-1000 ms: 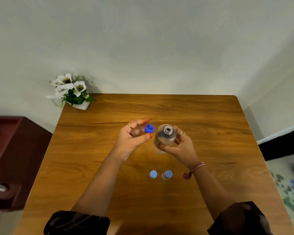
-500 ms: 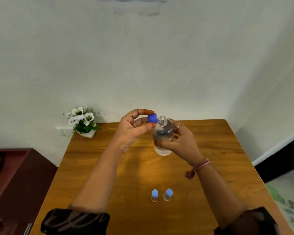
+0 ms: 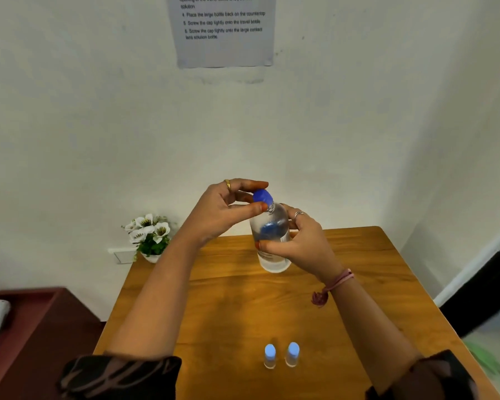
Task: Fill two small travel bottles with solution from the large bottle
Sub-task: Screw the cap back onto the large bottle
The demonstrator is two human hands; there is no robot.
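A: Far left edge, entry one: a dark red cabinet (image 3: 38, 327) stands beside the counter (image 3: 243, 307), with a pale object on it cut off by the frame. Cannot identify it.

B: Noted. Next along?

A: A small pot of white flowers (image 3: 149, 235) at the counter's far left corner, against the wall. Above the middle, a printed sheet (image 3: 224, 33) is fixed to the wall; numbered steps are readable on it.

B: And the hands?

A: The left hand (image 3: 223, 215) is raised over the counter. Its grip is narrow, thumb and fingers pinched on the blue cap (image 3: 262, 196). A ring shows on one finger. The cap sits tilted at the mouth of the large bottle (image 3: 272, 235); bare thread shows under its lower edge, so it is not screwed down.

B: Where is the bottle itself?

A: Held above the counter's far half, leaning slightly left. The right hand (image 3: 303, 246) wraps its clear body, grip closed around it, thumb across the front. A pink band with a tassel hangs at that wrist.

B: The small ones?

A: The two travel bottles (image 3: 281, 355) stand upright near the front edge, just beside each other, between the forearms. Both wear light blue caps. Neither hand touches them.
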